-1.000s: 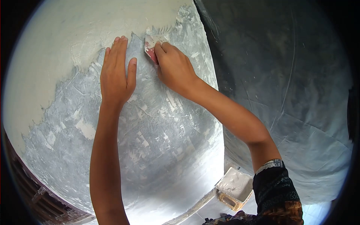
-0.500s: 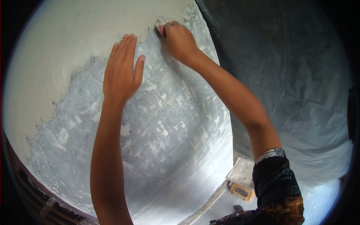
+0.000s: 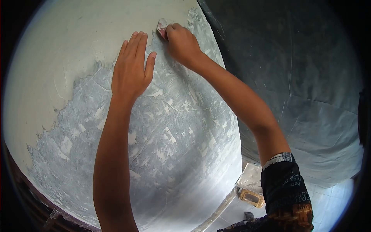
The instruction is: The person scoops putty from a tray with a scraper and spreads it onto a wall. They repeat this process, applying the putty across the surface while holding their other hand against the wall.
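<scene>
A large pale surface (image 3: 166, 154) fills the middle of the head view. Its upper left part carries a smooth cream-coloured layer (image 3: 50, 58) with a ragged lower edge; below that it is mottled grey and white. My left hand (image 3: 133, 69) lies flat against the surface across that edge, fingers stretched upward and thumb apart. To its right, my right hand (image 3: 183, 44) is closed round a small reddish scraper (image 3: 161, 29) smeared with white paste. The scraper is at the ragged edge, and my fingers cover much of it.
A dark, creased sheet (image 3: 324, 77) hangs along the right side. Low on the right, a white-smeared tray or board (image 3: 251, 178) and a yellowish stool-like object (image 3: 252, 197) stand on the tiled floor (image 3: 322, 205). Dark slats (image 3: 27, 205) show at the lower left.
My left hand has shifted a little right and up, nearer the right hand. My right hand, with the scraper, has moved slightly left.
</scene>
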A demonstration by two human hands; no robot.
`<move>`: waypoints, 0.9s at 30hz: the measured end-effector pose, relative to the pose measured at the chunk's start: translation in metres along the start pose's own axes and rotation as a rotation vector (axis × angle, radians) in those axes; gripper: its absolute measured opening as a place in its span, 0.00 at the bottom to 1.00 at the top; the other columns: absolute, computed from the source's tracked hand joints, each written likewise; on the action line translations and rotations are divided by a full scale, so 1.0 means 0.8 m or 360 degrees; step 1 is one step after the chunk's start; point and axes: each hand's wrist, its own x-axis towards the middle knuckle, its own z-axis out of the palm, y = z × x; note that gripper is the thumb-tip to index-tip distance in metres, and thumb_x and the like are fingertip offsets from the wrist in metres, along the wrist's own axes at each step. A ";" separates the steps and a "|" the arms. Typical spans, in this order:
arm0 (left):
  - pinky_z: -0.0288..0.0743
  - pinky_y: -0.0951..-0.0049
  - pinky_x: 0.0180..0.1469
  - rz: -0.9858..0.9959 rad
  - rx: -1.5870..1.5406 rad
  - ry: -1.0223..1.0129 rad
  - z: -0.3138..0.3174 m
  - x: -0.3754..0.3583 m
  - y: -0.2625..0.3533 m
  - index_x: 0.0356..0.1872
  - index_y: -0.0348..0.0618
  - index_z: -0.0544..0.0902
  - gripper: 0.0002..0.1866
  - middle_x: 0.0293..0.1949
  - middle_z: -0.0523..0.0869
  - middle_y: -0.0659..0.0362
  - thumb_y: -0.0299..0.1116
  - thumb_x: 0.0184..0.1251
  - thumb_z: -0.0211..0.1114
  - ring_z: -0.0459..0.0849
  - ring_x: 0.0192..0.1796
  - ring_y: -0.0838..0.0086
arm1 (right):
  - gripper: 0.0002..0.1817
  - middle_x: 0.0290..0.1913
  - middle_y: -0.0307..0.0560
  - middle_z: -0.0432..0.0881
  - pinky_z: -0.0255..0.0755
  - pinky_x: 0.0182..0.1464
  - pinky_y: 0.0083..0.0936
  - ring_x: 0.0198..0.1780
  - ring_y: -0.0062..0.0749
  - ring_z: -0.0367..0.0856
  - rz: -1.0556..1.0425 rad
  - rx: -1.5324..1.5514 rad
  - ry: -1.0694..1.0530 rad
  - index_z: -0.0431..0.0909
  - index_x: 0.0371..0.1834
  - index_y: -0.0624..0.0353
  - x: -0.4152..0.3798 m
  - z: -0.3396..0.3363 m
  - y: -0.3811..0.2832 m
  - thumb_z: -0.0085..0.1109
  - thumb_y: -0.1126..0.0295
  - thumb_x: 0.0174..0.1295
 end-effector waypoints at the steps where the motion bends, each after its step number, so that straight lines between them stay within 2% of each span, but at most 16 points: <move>1: 0.56 0.55 0.79 -0.0001 -0.0037 0.0016 0.000 0.000 0.000 0.70 0.33 0.71 0.25 0.69 0.76 0.44 0.36 0.78 0.52 0.69 0.75 0.54 | 0.08 0.44 0.58 0.82 0.82 0.48 0.44 0.47 0.55 0.84 -0.0039 0.0027 -0.0011 0.81 0.40 0.69 -0.025 -0.002 -0.015 0.61 0.74 0.62; 2: 0.56 0.55 0.79 0.0001 -0.0042 0.0021 0.000 0.001 0.001 0.70 0.33 0.71 0.25 0.69 0.76 0.44 0.36 0.78 0.52 0.69 0.75 0.54 | 0.08 0.42 0.58 0.81 0.81 0.47 0.44 0.45 0.55 0.84 -0.0086 0.0116 -0.0114 0.79 0.40 0.69 -0.046 -0.017 -0.028 0.62 0.77 0.59; 4: 0.56 0.55 0.79 -0.0027 -0.0018 0.0036 0.001 0.003 0.003 0.70 0.34 0.71 0.25 0.69 0.76 0.44 0.36 0.78 0.52 0.70 0.75 0.54 | 0.06 0.40 0.58 0.81 0.81 0.46 0.45 0.44 0.55 0.84 -0.0120 0.0206 -0.0008 0.79 0.38 0.69 -0.053 -0.034 -0.034 0.62 0.79 0.59; 6: 0.56 0.55 0.79 -0.0018 0.0000 0.0034 0.004 0.005 0.002 0.70 0.34 0.72 0.25 0.69 0.76 0.44 0.37 0.78 0.52 0.70 0.75 0.54 | 0.05 0.39 0.60 0.81 0.80 0.44 0.46 0.43 0.55 0.84 -0.0014 0.0141 0.0124 0.80 0.36 0.69 -0.021 -0.035 -0.011 0.61 0.78 0.59; 10: 0.57 0.55 0.79 -0.0009 0.0063 0.0043 0.014 0.012 0.003 0.70 0.34 0.72 0.25 0.69 0.77 0.44 0.37 0.78 0.52 0.70 0.75 0.53 | 0.10 0.41 0.61 0.83 0.81 0.45 0.44 0.42 0.55 0.85 0.0119 -0.0030 0.0233 0.83 0.37 0.70 0.044 -0.009 0.042 0.58 0.72 0.68; 13: 0.58 0.55 0.79 -0.0014 0.0089 0.0043 0.017 0.016 0.004 0.69 0.34 0.72 0.25 0.69 0.77 0.44 0.37 0.78 0.52 0.71 0.75 0.54 | 0.13 0.42 0.60 0.83 0.82 0.44 0.43 0.43 0.55 0.86 -0.0007 -0.0053 0.0117 0.83 0.38 0.71 0.020 0.006 0.046 0.56 0.68 0.71; 15: 0.58 0.55 0.79 -0.0007 0.0068 0.0052 0.016 0.016 0.004 0.69 0.34 0.73 0.25 0.68 0.77 0.44 0.37 0.78 0.52 0.71 0.75 0.54 | 0.13 0.45 0.62 0.81 0.83 0.45 0.44 0.46 0.57 0.84 -0.0078 -0.0008 0.0009 0.81 0.38 0.71 -0.028 0.000 0.019 0.56 0.69 0.72; 16: 0.58 0.55 0.79 0.0004 0.0049 0.0059 0.016 0.016 0.004 0.69 0.34 0.73 0.24 0.68 0.77 0.44 0.37 0.78 0.52 0.71 0.74 0.54 | 0.09 0.45 0.62 0.80 0.83 0.46 0.45 0.46 0.56 0.84 -0.0134 0.0047 -0.0048 0.80 0.38 0.71 -0.053 -0.006 0.007 0.58 0.73 0.68; 18: 0.58 0.55 0.78 0.0017 0.0068 0.0062 0.017 0.018 0.004 0.69 0.34 0.73 0.24 0.68 0.77 0.44 0.37 0.78 0.52 0.71 0.74 0.54 | 0.06 0.42 0.60 0.81 0.82 0.45 0.44 0.44 0.55 0.84 -0.0191 0.0208 -0.0091 0.79 0.38 0.70 -0.075 -0.029 -0.007 0.61 0.77 0.62; 19: 0.58 0.55 0.78 0.0033 0.0079 0.0057 0.018 0.018 0.004 0.69 0.33 0.73 0.24 0.68 0.77 0.44 0.37 0.78 0.52 0.71 0.74 0.54 | 0.06 0.42 0.60 0.81 0.82 0.45 0.44 0.44 0.55 0.84 -0.0194 0.0215 -0.0094 0.79 0.38 0.70 -0.065 -0.035 -0.003 0.61 0.77 0.62; 21: 0.58 0.54 0.78 0.0026 0.0090 0.0052 0.020 0.022 0.005 0.69 0.33 0.73 0.24 0.68 0.77 0.44 0.37 0.78 0.52 0.71 0.74 0.54 | 0.08 0.40 0.58 0.81 0.81 0.45 0.43 0.43 0.54 0.84 -0.0064 0.0223 0.0117 0.80 0.39 0.69 -0.028 -0.038 0.020 0.62 0.78 0.57; 24: 0.59 0.55 0.78 0.0023 0.0104 0.0053 0.030 0.027 0.007 0.69 0.33 0.73 0.25 0.68 0.78 0.44 0.37 0.78 0.52 0.71 0.74 0.54 | 0.06 0.41 0.59 0.82 0.80 0.44 0.44 0.43 0.54 0.85 0.0080 -0.0002 0.0173 0.81 0.38 0.69 0.029 -0.016 0.073 0.62 0.77 0.59; 27: 0.59 0.55 0.78 0.0027 0.0128 0.0051 0.035 0.031 0.009 0.69 0.33 0.73 0.25 0.68 0.78 0.44 0.36 0.78 0.53 0.71 0.74 0.54 | 0.06 0.43 0.60 0.82 0.81 0.44 0.44 0.44 0.54 0.85 0.0072 -0.0059 0.0066 0.82 0.38 0.69 0.031 0.012 0.099 0.62 0.77 0.60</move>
